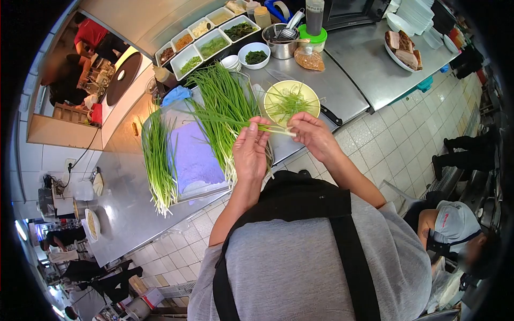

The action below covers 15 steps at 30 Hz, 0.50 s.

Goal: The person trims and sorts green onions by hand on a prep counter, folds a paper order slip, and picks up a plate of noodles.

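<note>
My left hand is closed around the green part of a few thin scallions, palm turned partly up. At their white root ends, my right hand pinches with thumb and fingers. Just beyond both hands stands a pale yellow bowl with loose green scraps inside. A large heap of scallions lies left of my left hand on a metal tray. Farther left, another bunch of scallions lies beside a purple-blue cloth, roots toward me.
A black-handled knife lies right of the bowl near the counter's edge. Behind are containers of cut vegetables, a white bowl of dark greens and a metal pot. Meat chunks fill a bowl at right. A co-worker is behind at right.
</note>
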Motion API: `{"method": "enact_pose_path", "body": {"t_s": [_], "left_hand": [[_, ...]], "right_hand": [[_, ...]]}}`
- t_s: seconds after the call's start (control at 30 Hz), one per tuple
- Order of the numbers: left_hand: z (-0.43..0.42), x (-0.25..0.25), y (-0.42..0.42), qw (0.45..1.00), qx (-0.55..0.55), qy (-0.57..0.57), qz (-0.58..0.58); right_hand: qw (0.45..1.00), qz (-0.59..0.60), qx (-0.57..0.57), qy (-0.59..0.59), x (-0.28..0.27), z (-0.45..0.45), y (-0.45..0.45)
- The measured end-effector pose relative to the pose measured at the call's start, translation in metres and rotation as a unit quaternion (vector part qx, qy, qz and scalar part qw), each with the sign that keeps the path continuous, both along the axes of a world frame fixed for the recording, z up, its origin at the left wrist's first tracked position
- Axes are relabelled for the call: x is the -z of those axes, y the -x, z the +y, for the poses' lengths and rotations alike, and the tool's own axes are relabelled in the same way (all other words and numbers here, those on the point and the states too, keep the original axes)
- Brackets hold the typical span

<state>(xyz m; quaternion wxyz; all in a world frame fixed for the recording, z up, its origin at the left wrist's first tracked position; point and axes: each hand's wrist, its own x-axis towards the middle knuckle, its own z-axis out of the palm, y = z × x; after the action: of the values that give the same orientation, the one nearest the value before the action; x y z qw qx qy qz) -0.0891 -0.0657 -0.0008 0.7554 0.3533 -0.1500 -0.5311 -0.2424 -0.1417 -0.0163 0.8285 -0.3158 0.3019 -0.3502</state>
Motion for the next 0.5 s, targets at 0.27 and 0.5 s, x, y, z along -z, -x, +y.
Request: {"method": "enact_pose_path", "body": {"t_s": [0.27, 0.5], "left_hand": [[0.008, -0.003, -0.012, 0.995, -0.091, 0.029, 0.033], [0.021, -0.009, -0.034, 0.999, -0.042, -0.015, -0.017]], "right_hand": [[0.994, -0.111, -0.008, -0.013, 0.007, -0.013, 0.009], [0.951, 0.146, 0.076, 0.260, 0.002, -0.059, 0.005]]}}
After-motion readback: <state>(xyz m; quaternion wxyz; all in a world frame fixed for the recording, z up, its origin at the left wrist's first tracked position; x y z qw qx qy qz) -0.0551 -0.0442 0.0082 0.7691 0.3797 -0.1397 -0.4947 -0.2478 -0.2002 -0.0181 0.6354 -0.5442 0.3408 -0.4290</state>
